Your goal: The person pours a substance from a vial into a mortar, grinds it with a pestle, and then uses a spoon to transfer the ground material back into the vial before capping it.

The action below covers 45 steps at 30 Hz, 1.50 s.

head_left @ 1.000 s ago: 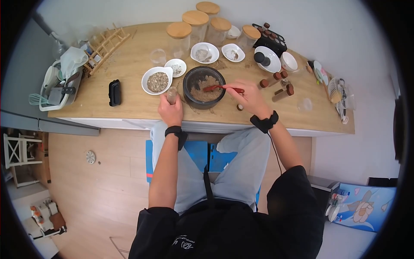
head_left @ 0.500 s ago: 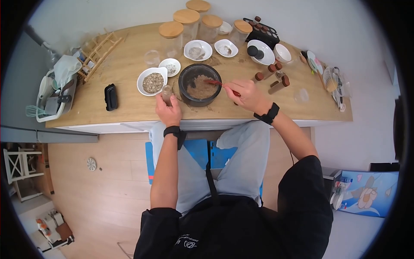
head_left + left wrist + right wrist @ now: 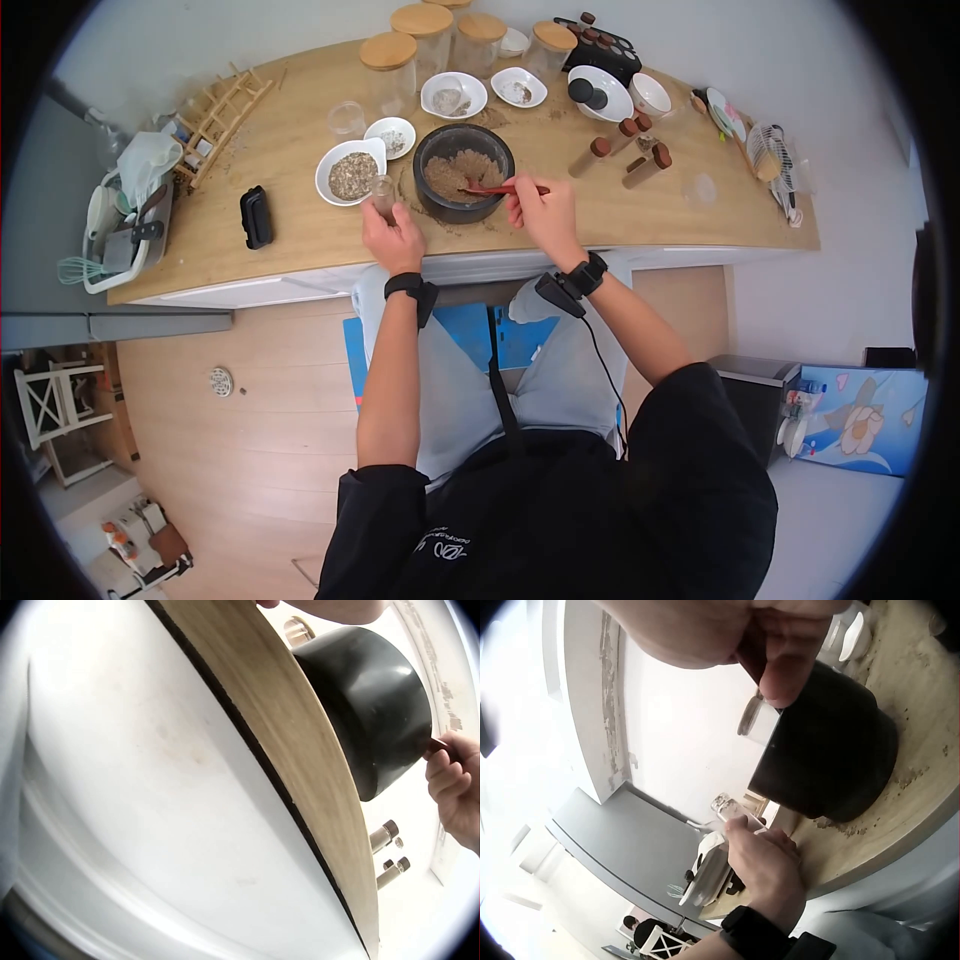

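At bowl (image 3: 442, 208) | right hand (image 3: 546, 215) grips spoon (image 3: 491, 190) | left hand (image 3: 394, 240), vial (image 3: 381, 191)

Round black bowl (image 3: 450, 212) on wooden counter (image 3: 565, 222), white spouted bowl (image 3: 376, 150) left, brown-capped tubes (image 3: 590, 157) right, wood-lidded clear jars (image 3: 390, 88) behind

the utensil (image 3: 488, 190) is dark red, the bowl (image 3: 450, 211) blackish, the powder (image 3: 470, 163) brown, the grained counter (image 3: 300, 165) tan.

Red spoon (image 3: 489, 190) moved toward near side in dark bowl (image 3: 448, 209); right grip (image 3: 546, 217) closer.
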Motion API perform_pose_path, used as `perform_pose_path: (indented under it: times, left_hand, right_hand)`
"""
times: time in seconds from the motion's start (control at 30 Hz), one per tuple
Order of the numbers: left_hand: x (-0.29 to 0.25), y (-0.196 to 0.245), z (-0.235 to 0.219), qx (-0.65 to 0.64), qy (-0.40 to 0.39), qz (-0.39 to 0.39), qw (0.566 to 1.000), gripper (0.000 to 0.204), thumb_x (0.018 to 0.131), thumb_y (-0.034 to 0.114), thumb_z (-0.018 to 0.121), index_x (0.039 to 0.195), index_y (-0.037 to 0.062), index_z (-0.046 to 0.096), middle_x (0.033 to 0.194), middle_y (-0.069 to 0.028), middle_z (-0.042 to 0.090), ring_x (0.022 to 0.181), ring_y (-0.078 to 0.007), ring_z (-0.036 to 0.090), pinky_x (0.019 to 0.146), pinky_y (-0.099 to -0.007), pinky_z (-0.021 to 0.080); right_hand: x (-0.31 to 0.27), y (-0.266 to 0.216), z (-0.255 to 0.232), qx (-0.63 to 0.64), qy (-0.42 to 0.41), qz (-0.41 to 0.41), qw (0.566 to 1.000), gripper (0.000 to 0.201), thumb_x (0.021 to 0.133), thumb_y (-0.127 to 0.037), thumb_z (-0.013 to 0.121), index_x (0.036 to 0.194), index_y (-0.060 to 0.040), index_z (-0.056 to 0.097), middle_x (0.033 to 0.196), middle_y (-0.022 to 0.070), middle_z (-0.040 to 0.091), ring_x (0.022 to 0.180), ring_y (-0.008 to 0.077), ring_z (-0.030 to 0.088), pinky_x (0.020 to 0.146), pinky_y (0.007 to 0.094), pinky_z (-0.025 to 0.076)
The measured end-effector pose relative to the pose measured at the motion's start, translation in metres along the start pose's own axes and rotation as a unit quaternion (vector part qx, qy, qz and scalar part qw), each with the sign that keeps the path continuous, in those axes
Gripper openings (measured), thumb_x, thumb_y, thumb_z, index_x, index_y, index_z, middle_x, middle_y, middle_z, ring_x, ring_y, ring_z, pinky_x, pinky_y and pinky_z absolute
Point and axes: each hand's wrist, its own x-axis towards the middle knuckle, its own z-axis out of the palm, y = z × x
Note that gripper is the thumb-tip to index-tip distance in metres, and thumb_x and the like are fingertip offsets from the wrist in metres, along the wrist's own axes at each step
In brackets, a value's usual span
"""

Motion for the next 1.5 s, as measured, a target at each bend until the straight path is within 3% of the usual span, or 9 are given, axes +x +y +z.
perform_pose_path:
  times: [0.3,0.5,0.7,0.87,0.97,1.1,1.17,1.27,1.5]
  left_hand:
    - [0.001,-0.001,0.001,-0.003,0.007,0.004,1.000,0.034,0.092,0.023,0.062,0.115,-0.0017,0.058,0.087,-0.0240,0.066,0.078,-0.0446,0.063,0.072,-0.0501,0.049]
    - [0.000,-0.005,-0.001,-0.004,-0.015,-0.001,1.000,0.041,0.099,0.025,0.057,0.126,-0.0048,0.053,0.106,-0.0265,0.066,0.091,-0.0423,0.064,0.082,-0.0472,0.050]
    - [0.008,0.022,-0.023,-0.080,-0.120,-0.043,0.989,0.041,0.107,0.019,0.053,0.138,-0.0051,0.044,0.117,-0.0234,0.060,0.103,-0.0364,0.061,0.092,-0.0436,0.048]
    - [0.033,0.046,-0.040,0.040,-0.184,0.084,0.979,0.038,0.105,0.011,0.056,0.139,-0.0043,0.046,0.120,-0.0213,0.056,0.113,-0.0384,0.056,0.100,-0.0426,0.045]
    - [0.047,0.065,-0.045,0.095,-0.196,0.151,0.964,0.040,0.106,0.014,0.057,0.141,-0.0017,0.047,0.118,-0.0202,0.056,0.108,-0.0356,0.057,0.095,-0.0405,0.047]
    - [0.058,0.086,-0.042,0.091,-0.226,0.136,0.960,0.039,0.098,0.008,0.066,0.135,0.0022,0.056,0.118,-0.0186,0.057,0.112,-0.0382,0.055,0.100,-0.0449,0.044]
    - [0.061,0.089,-0.037,0.136,-0.250,0.166,0.944,0.042,0.093,0.009,0.072,0.133,0.0074,0.061,0.115,-0.0134,0.058,0.110,-0.0336,0.055,0.099,-0.0451,0.042]
    - [0.060,0.097,-0.030,0.261,-0.233,0.246,0.904,0.044,0.089,0.011,0.075,0.132,0.0118,0.063,0.111,-0.0086,0.058,0.109,-0.0296,0.053,0.099,-0.0475,0.038]
    - [0.061,0.104,-0.015,0.277,-0.234,0.250,0.898,0.044,0.088,0.012,0.075,0.130,0.0162,0.064,0.110,-0.0064,0.056,0.111,-0.0288,0.051,0.099,-0.0538,0.033]
  right_hand:
    - [0.016,0.014,0.005,0.093,0.056,0.061,0.992,0.028,0.103,-0.029,0.063,0.092,-0.0039,0.070,0.066,-0.0001,0.060,0.049,0.0076,0.053,0.044,0.0237,0.038]
    - [0.012,0.009,0.016,0.175,0.080,0.066,0.979,0.026,0.103,-0.035,0.067,0.097,-0.0089,0.066,0.073,-0.0034,0.059,0.055,0.0041,0.050,0.047,0.0212,0.035]
    - [0.010,0.028,0.021,0.220,0.074,0.026,0.972,0.026,0.106,-0.030,0.062,0.107,-0.0053,0.069,0.076,-0.0045,0.059,0.059,0.0033,0.051,0.051,0.0204,0.035]
    - [0.021,0.024,0.012,0.235,0.066,0.050,0.968,0.031,0.109,-0.032,0.056,0.108,-0.0048,0.069,0.078,-0.0043,0.059,0.062,0.0034,0.052,0.052,0.0207,0.036]
    - [0.033,0.025,0.003,0.238,0.057,0.057,0.968,0.034,0.110,-0.034,0.052,0.109,-0.0049,0.068,0.078,-0.0032,0.059,0.063,0.0046,0.053,0.052,0.0216,0.036]
    - [0.046,0.016,-0.012,0.238,0.066,0.064,0.967,0.038,0.111,-0.038,0.048,0.111,-0.0040,0.067,0.078,-0.0018,0.061,0.063,0.0065,0.054,0.053,0.0226,0.038]
    - [0.052,0.007,-0.022,0.231,0.063,0.068,0.968,0.039,0.111,-0.038,0.048,0.111,-0.0039,0.066,0.078,-0.0013,0.061,0.064,0.0071,0.055,0.053,0.0229,0.038]
    - [0.062,-0.001,-0.034,0.227,0.032,0.049,0.972,0.040,0.111,-0.039,0.047,0.111,-0.0036,0.066,0.079,-0.0004,0.061,0.065,0.0080,0.056,0.054,0.0232,0.038]
    - [0.073,-0.013,-0.051,0.210,0.008,0.034,0.977,0.040,0.111,-0.040,0.047,0.111,-0.0044,0.065,0.078,-0.0003,0.058,0.067,0.0085,0.055,0.056,0.0239,0.037]
